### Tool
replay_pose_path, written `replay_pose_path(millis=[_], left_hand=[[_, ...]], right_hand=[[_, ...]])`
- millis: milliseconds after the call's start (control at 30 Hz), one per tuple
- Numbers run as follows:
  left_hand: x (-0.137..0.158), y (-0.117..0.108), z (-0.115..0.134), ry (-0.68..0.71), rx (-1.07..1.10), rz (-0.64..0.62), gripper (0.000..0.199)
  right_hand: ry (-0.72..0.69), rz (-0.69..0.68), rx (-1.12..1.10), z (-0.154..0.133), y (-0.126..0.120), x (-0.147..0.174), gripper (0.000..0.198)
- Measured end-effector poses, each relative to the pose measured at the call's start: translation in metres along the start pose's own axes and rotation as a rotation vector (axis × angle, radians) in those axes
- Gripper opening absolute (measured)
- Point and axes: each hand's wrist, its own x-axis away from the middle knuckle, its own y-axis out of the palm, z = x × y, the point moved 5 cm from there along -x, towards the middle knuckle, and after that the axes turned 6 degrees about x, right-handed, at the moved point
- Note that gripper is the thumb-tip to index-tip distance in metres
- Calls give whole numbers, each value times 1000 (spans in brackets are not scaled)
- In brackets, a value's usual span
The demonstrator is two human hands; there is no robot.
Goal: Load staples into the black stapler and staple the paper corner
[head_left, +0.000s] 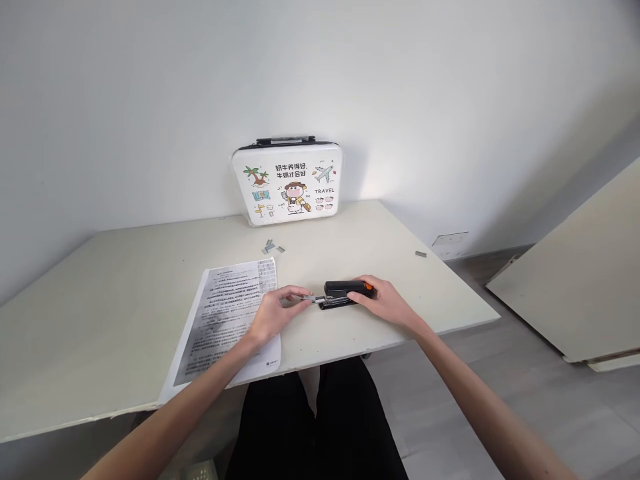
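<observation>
A black stapler (340, 289) with an orange patch at its rear lies on the table, its front pointing left. My right hand (385, 300) is closed around the stapler's rear end, thumb on the near side. At the front end, my left hand (280, 310) pinches a small silver metal piece (317, 299) between thumb and fingers. That piece meets the stapler's front; whether it is a staple strip or the stapler's own tray I cannot tell. Several grey staple strips (270, 247) lie loose behind the left hand, and one more staple strip (421, 253) is near the right edge.
A printed paper sheet (227, 307) lies partly under my left forearm. At the back, a white case (287, 183) with cartoon prints and a black handle leans against the wall. The pale table (125, 280) ends close to my legs; a white panel (575, 280) stands at right.
</observation>
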Motion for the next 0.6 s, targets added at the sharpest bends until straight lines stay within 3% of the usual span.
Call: replay_pose_path(millis=[600], left_hand=[[0, -1, -3, 1, -25, -3, 26]], right_hand=[[-34, 8, -17, 6, 3, -3, 35]])
